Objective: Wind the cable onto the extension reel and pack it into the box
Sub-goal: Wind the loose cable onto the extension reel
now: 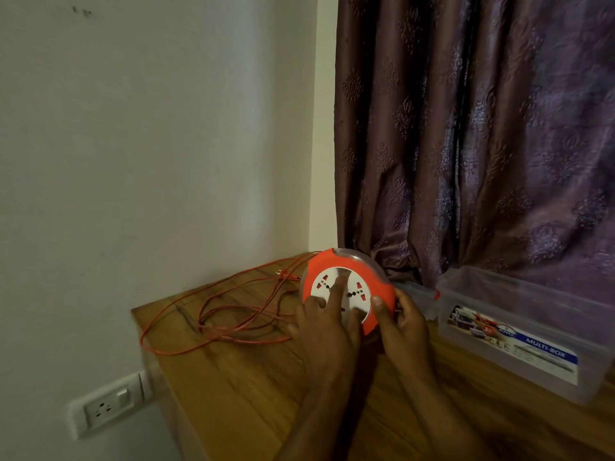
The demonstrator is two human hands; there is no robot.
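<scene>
Two hands meet on the orange extension reel (349, 291), propped on edge on the wooden table (253, 394). Our left hand (327, 322) presses fingers on its white socket disc; our right hand (404, 322) grips the rim. Loose cable (213, 314) trails leftward, nearer our left; the plastic box (519, 337) waits rightward.

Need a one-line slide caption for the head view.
Left hand fingers on the reel face, right hand gripping its rim; cable loose on table, box beside.
</scene>
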